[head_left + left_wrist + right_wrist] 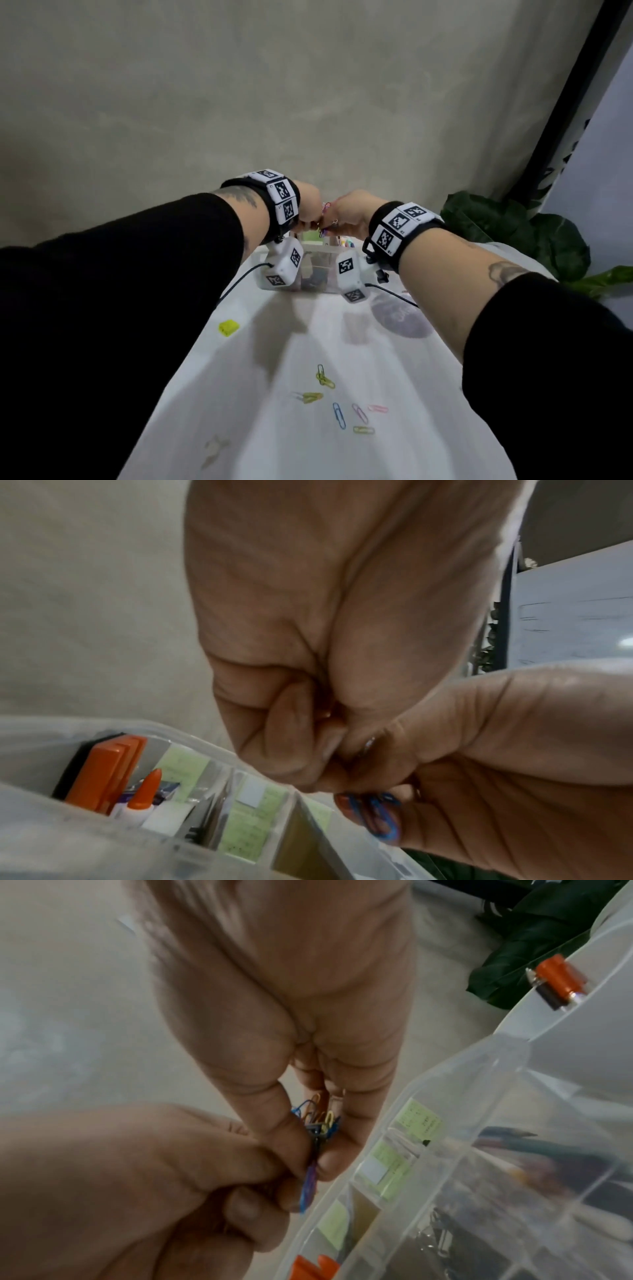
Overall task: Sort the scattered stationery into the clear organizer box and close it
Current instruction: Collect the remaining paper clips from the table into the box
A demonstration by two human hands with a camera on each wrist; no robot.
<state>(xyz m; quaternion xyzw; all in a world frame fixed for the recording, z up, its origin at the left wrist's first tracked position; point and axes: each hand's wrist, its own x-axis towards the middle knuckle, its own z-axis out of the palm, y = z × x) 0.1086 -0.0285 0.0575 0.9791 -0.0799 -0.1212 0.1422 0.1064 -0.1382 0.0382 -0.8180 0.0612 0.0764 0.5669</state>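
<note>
right wrist view: a bunch of clips (316, 1121) is pinched in the right hand (274, 1010) just above the box (421, 1096); the left hand (137, 1177) pinches one blue clip (308, 1185) out of it; best to drop each clip low over an open compartment; loose clips (339, 407) and a yellow piece (228, 327) lie on the table (239, 411) toward its near edge; a plant (534, 233) stands at the far right corner.

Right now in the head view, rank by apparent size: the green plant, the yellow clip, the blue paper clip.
1. green plant
2 and 3. yellow clip and blue paper clip look similar; the paper clip is nearer, so I won't rank them.
</note>
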